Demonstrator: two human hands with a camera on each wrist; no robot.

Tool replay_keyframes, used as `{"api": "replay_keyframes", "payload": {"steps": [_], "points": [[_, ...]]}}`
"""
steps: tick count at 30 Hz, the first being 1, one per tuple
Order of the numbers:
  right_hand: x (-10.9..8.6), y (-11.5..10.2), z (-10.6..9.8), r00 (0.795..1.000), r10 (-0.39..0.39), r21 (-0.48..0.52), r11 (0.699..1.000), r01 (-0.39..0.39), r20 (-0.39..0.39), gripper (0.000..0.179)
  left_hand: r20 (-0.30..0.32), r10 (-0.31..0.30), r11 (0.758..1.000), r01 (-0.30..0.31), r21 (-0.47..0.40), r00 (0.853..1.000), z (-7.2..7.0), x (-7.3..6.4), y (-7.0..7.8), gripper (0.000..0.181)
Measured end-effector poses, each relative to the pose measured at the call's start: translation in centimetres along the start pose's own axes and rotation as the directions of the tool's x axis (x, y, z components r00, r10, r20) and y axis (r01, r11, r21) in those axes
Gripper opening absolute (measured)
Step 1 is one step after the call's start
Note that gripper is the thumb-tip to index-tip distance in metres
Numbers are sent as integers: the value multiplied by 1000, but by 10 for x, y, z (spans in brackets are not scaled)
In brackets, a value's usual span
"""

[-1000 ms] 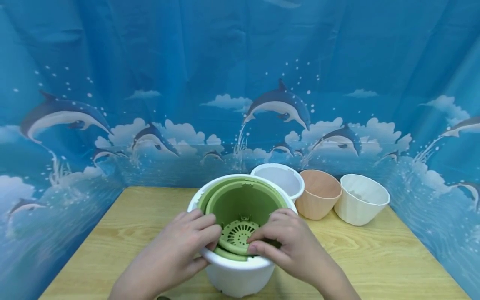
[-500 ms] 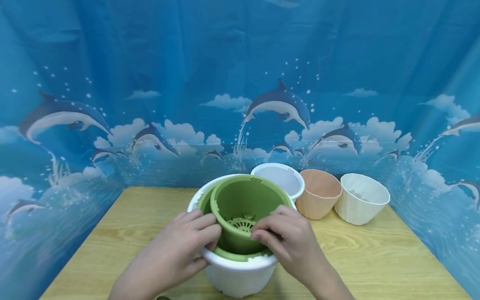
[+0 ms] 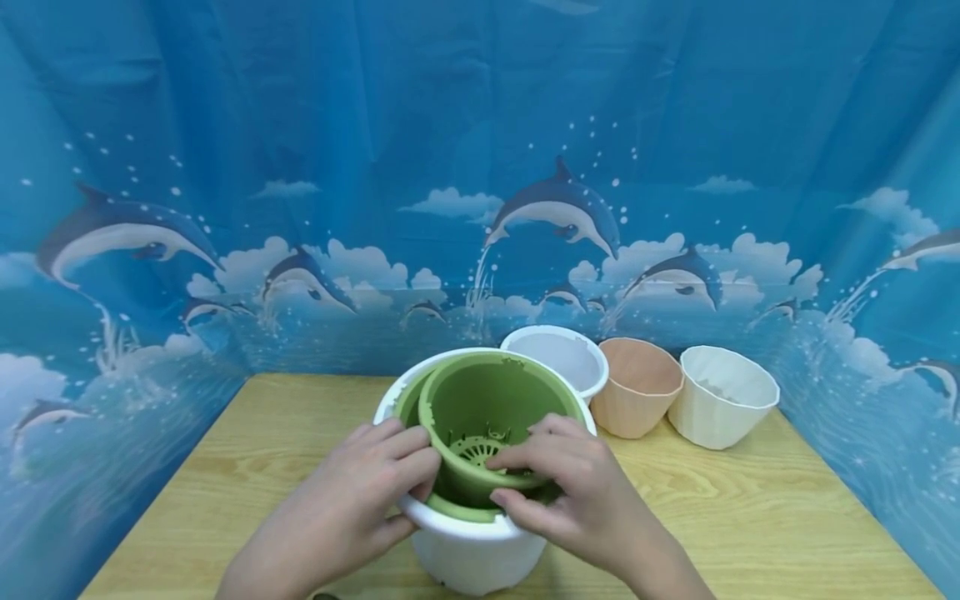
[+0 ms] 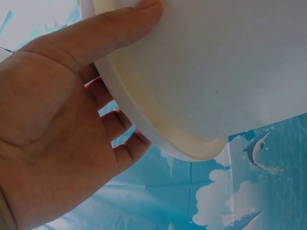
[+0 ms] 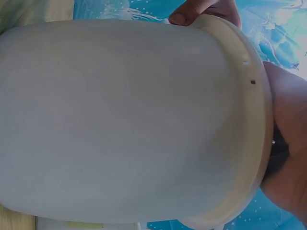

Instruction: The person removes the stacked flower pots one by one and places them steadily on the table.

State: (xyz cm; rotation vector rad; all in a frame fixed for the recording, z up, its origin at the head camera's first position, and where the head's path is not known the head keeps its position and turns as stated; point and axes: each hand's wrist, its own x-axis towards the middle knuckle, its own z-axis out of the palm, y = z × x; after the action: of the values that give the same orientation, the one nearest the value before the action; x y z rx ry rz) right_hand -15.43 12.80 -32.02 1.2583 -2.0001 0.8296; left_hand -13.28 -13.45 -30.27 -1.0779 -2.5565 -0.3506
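Note:
A white flowerpot (image 3: 480,562) stands near me in the head view, with a green pot (image 3: 408,408) set inside it. Another green pot (image 3: 517,387), its bottom slotted, sits tilted within that one, its rim close to the right side. My left hand (image 3: 352,492) grips the white rim, thumb along the outer wall, as the left wrist view also shows. At the near right, my right hand (image 3: 573,487) holds the inner green rim, thumb outside and fingers inside. The right wrist view shows mostly the white pot's wall (image 5: 120,120); those fingertips are hidden there.
Behind and to the right stand a white pot (image 3: 558,358), a peach pot (image 3: 637,408) and a cream pot (image 3: 720,408) with something pale inside. They share the wooden table (image 3: 750,517). A blue dolphin-print curtain (image 3: 450,125) hangs behind.
The inner green pot has risen, tilted and shifted right, uncovering more of the outer green one. My right thumb and fingers have spread wider around its rim. My left hand stays put.

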Motion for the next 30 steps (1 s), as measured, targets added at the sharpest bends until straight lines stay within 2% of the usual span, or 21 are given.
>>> {"api": "replay_keyframes", "payload": {"steps": [6, 11, 19, 24, 30], "points": [[3, -8, -2, 1000, -17, -67, 998, 19, 19, 31, -12, 7, 1000, -6, 5, 1000, 0, -1, -1, 43], [4, -12, -3, 1000, -3, -108, 994, 4, 11, 40, -18, 9, 1000, -9, 7, 1000, 1, -1, -1, 43], [1, -10, -4, 999, 51, -134, 990, -52, -10, 33, -4, -1, 1000, 1, 18, 1000, 0, -1, 0, 42], [2, -6, -2, 998, 40, -129, 990, -47, -55, 30, -5, -1, 1000, 1, 21, 1000, 0, -1, 0, 43], [5, -1, -1, 985, -52, -131, 991, 30, -166, 27, 8, -7, 1000, 6, 13, 1000, 0, 0, 0, 43]]}}
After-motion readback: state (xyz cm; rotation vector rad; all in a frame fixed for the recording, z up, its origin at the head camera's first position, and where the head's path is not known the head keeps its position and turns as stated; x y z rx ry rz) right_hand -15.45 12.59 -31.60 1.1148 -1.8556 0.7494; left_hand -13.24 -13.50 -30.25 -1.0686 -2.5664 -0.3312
